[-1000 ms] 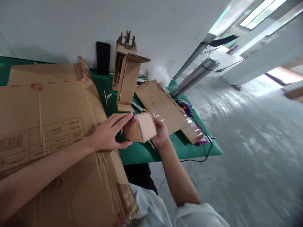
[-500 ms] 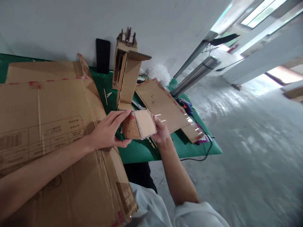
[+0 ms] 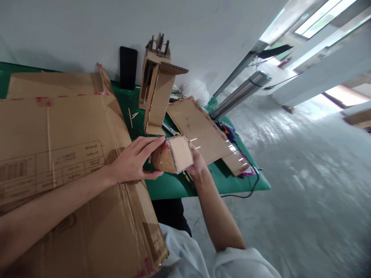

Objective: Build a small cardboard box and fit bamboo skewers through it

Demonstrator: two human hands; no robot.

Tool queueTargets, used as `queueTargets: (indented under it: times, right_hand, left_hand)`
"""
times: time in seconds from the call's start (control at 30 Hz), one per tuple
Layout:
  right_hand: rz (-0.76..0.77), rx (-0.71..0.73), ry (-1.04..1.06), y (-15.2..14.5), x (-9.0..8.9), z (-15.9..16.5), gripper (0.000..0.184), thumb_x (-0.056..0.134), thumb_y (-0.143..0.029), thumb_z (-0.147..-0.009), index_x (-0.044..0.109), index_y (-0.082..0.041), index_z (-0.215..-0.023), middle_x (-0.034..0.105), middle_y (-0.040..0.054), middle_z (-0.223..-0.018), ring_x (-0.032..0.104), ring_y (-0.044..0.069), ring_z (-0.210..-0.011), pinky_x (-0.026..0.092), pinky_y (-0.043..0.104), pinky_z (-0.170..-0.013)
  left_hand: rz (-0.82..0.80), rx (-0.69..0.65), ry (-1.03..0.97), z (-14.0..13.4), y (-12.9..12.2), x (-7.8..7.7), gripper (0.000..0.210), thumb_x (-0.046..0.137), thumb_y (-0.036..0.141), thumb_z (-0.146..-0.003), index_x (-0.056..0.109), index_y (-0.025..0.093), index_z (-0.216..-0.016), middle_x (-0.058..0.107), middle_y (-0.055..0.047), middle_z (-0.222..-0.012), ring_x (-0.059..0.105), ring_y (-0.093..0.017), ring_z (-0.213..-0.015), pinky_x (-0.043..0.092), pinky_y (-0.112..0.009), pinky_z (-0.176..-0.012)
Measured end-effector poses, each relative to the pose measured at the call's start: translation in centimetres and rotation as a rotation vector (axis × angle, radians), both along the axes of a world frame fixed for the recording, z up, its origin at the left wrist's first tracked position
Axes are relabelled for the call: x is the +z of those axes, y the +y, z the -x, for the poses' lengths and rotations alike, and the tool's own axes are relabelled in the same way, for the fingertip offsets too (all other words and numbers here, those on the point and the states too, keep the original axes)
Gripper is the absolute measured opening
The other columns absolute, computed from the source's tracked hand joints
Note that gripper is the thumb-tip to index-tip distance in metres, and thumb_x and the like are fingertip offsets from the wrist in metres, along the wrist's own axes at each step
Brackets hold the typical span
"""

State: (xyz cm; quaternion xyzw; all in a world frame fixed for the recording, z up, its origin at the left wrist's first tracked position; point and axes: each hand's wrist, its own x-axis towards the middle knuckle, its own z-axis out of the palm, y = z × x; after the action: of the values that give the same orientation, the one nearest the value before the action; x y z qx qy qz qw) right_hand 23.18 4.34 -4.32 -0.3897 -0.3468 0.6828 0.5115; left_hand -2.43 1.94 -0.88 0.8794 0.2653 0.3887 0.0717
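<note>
Between my hands is a small cardboard box (image 3: 182,153) with slanted sides and rough cut edges, held above the green tabletop. My left hand (image 3: 139,159) grips its left side, thumb below and fingers on the top edge. At its right side my right hand (image 3: 197,161) is closed on it, with some fingers hidden behind the box. Just beyond stands a folded cardboard piece (image 3: 161,100) with an upright wall and a top flap. A metal blade-like tool (image 3: 170,129) lies behind the small box, partly covered.
A large flattened carton (image 3: 63,127) covers the left side. Against the wall lean a black phone (image 3: 128,68) and a cardboard holder (image 3: 145,87) with sticks. A cardboard sheet (image 3: 203,129), white stringy bundle (image 3: 197,92), blue glue gun (image 3: 227,131) and black cable (image 3: 252,189) lie right.
The small box and both hands sit slightly farther right in view, with the box tilted a little. The grip of both hands looks the same.
</note>
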Motion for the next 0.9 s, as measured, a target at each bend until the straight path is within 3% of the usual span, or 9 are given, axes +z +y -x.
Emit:
queueTargets:
  times: [0.2, 0.4, 0.53, 0.67, 0.9]
  right_hand:
    - [-0.028, 0.023, 0.021, -0.2, -0.2, -0.2, 0.048, 0.086, -0.058, -0.062, 0.070, -0.028, -0.096, 0.067, -0.0041, -0.067, 0.064, 0.016, -0.056, 0.049, 0.026, -0.045]
    - [-0.051, 0.001, 0.046, -0.5, 0.1, -0.3, 0.048, 0.091, -0.047, -0.053, 0.067, -0.028, -0.089, 0.070, -0.0030, -0.075, 0.068, 0.019, -0.070, 0.054, 0.030, -0.055]
    - [0.001, -0.026, 0.061, -0.2, 0.5, -0.4, 0.033, 0.079, -0.050, -0.066, 0.070, -0.027, -0.088, 0.070, -0.0003, -0.076, 0.068, 0.022, -0.076, 0.055, 0.034, -0.063]
    - [-0.020, -0.153, 0.069, 0.3, 0.9, -0.2, 0.011, 0.069, -0.036, -0.074, 0.068, -0.026, -0.080, 0.066, -0.0012, -0.072, 0.066, 0.019, -0.078, 0.054, 0.032, -0.072]
    - [-0.074, -0.206, 0.040, 0.4, 1.4, 0.3, 0.010, 0.066, -0.035, -0.075, 0.062, -0.026, -0.072, 0.061, -0.0032, -0.067, 0.062, 0.016, -0.073, 0.050, 0.029, -0.072]
  left_hand:
    - [0.060, 0.014, 0.015, -0.1, 0.1, 0.1, 0.099, 0.075, 0.042, -0.084, 0.015, 0.023, -0.161, 0.051, -0.018, -0.150, 0.054, -0.034, -0.134, 0.049, -0.052, -0.111]
    - [0.109, 0.002, 0.021, -0.1, 0.3, 0.0, 0.101, 0.076, 0.039, -0.082, 0.015, 0.024, -0.162, 0.049, -0.016, -0.153, 0.053, -0.033, -0.136, 0.048, -0.051, -0.113]
    - [0.126, 0.008, 0.007, -0.1, 0.1, 0.1, 0.099, 0.076, 0.036, -0.082, 0.017, 0.024, -0.161, 0.049, -0.016, -0.152, 0.052, -0.033, -0.136, 0.049, -0.052, -0.112]
    - [0.114, 0.025, -0.009, -0.2, 0.1, 0.2, 0.101, 0.077, 0.034, -0.079, 0.017, 0.025, -0.161, 0.049, -0.017, -0.151, 0.052, -0.035, -0.136, 0.048, -0.054, -0.112]
    - [0.098, 0.009, 0.016, -0.3, 0.0, 0.2, 0.100, 0.075, 0.034, -0.081, 0.015, 0.025, -0.160, 0.050, -0.017, -0.150, 0.053, -0.034, -0.135, 0.050, -0.055, -0.110]
